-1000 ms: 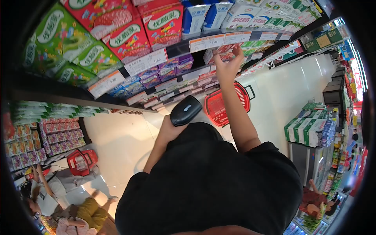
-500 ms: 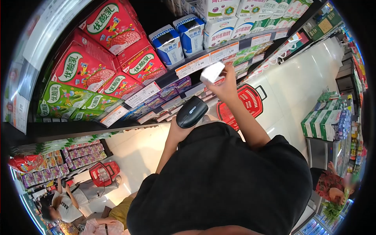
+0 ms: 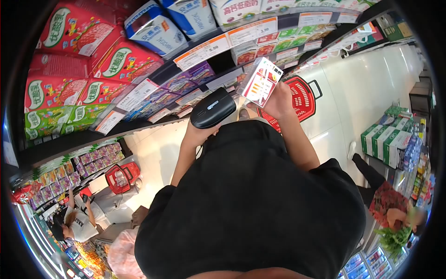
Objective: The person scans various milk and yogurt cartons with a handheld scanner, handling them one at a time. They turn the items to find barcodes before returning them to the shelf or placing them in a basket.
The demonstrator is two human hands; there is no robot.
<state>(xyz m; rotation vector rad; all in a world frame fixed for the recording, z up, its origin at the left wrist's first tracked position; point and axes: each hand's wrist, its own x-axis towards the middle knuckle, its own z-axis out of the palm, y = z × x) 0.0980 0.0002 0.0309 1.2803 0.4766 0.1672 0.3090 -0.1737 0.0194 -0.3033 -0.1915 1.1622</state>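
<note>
My left hand [image 3: 197, 133] is closed around a black handheld barcode scanner [image 3: 213, 108], whose rounded back faces up. In my right hand [image 3: 281, 103] is a small carton [image 3: 263, 83] with red, yellow and white printing on the side facing me. The fingers wrap its right and lower edges. Scanner and carton are apart, with the carton a little higher and to the right. Both hands are in front of the shelf edge, close to the orange and white price labels [image 3: 253, 31].
Red drink cartons [image 3: 111, 65] and blue cartons [image 3: 155, 30] fill the shelf ahead. A red shopping basket [image 3: 302, 100] stands on the floor behind my right hand. Green and white boxes [image 3: 388, 139] are stacked at right. Other people [image 3: 81, 221] are at lower left and right.
The carton has turned from a glaring white face to its printed face. My left hand has moved slightly left and up with the scanner. The view has shifted closer to the shelf.
</note>
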